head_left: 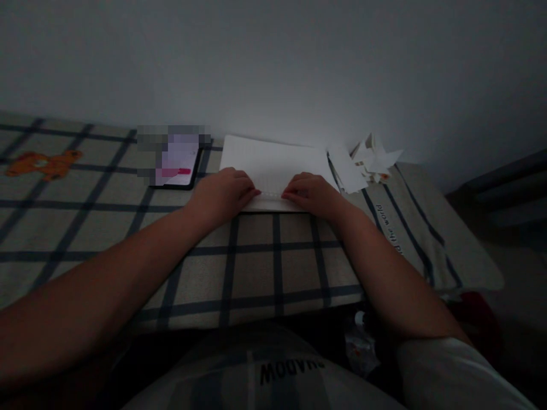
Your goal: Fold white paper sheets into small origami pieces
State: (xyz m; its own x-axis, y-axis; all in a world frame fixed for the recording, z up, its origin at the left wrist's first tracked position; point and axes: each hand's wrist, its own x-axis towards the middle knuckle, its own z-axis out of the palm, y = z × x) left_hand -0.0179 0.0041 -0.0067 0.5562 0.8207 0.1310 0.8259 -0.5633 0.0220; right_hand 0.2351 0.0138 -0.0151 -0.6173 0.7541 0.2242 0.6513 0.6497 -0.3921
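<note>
Checked cloth (265, 267) covering the surface under a pale wall. Pressing down on the near edge of the white paper (273, 165), left hand (222, 193) and right hand (311, 193) fingertips nearly meeting, neither pinching. Phone (177, 162) lying left of the grip, paper scraps (371, 159) right.

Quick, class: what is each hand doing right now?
Left hand: fingers pressed flat on the white paper, gripping nothing.
Right hand: likewise pressing the paper's near edge, gripping nothing.
</note>
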